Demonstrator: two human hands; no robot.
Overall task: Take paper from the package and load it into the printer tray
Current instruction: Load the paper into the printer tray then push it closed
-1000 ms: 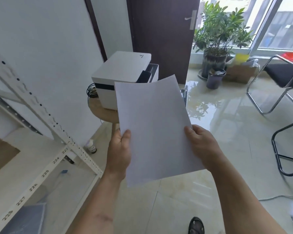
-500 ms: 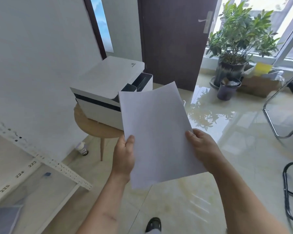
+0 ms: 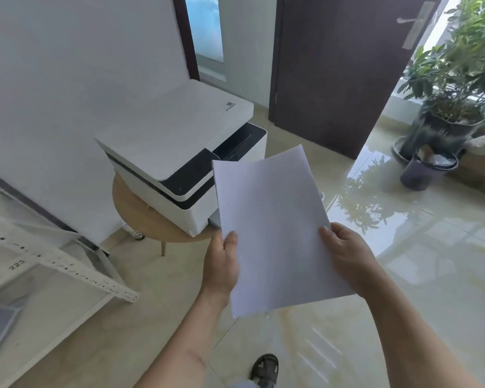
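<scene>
The white printer sits on a round wooden stool, its tray not clearly visible, while the paper is carried just before it, pinched at its side edges by left hand and right hand; judged next: locate the tray and align the sheets.

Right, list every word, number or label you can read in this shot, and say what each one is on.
"223": on the white perforated shelf rail at lower left.
"224": on the same rail, just left of "223".
Small dark mark on the printer lid, near its far right corner: a logo or label, too small to read.
The paper held in the left hand and right hand: blank on the side shown.
Nothing else carries legible text.
</scene>
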